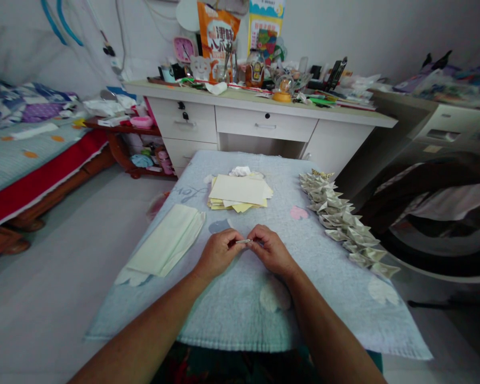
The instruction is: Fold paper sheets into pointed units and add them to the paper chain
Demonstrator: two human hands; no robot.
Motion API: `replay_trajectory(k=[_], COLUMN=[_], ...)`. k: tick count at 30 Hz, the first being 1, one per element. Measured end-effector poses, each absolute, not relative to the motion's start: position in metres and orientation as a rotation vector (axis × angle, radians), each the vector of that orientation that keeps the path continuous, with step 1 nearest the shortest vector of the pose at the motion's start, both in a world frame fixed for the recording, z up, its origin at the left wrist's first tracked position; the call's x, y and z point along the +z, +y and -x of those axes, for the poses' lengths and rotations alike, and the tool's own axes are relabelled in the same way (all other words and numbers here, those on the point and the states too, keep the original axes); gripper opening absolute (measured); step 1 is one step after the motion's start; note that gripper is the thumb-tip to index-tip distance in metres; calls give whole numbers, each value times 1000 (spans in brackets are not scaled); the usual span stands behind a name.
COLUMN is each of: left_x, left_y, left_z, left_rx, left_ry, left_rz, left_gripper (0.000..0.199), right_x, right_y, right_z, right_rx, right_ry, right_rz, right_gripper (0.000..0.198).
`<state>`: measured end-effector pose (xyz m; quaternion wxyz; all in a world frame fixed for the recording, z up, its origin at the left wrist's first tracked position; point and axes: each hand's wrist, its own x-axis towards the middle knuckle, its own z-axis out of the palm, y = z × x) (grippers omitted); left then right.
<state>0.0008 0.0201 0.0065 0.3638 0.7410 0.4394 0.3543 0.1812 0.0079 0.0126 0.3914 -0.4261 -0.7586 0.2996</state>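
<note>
Above the cloth (224,314), paper (244,241) is pinched by left hand (221,249) and right hand (270,248), fingertips closed; something orange (285,86) is enclosed by a dome (282,78).

Left hand (219,252), one; right hand (272,250), one. Pale strip (244,241), one. Cream paper stack (238,189), one; pale green paper stack (160,242), one; layers in either too close to count. Crumpled white wad (240,171), one. Folded paper pieces (346,221), more than ten, overlapping, exact count unclear. Tablecloth (232,314), one. Clock (184,49), one. Desk (194,128), one. Bed (32,146), one. Orange bag (208,26), one. Washing machine (432,133), one.
</note>
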Motion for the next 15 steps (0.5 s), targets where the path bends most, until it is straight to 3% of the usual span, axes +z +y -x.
replay_trajectory(k=[10,15], left_x=[-7,-2], left_y=[26,25], left_z=[-6,-5], left_rx=[974,1005], left_ry=[952,922], left_rz=[-1447,-1320], left_gripper=[26,18], right_x=[7,8], right_y=[9,8], right_z=[-182,-178], right_rx=[975,1060], right_ry=[-1625,-1598], right_rz=[1156,1118], right_gripper=[17,17])
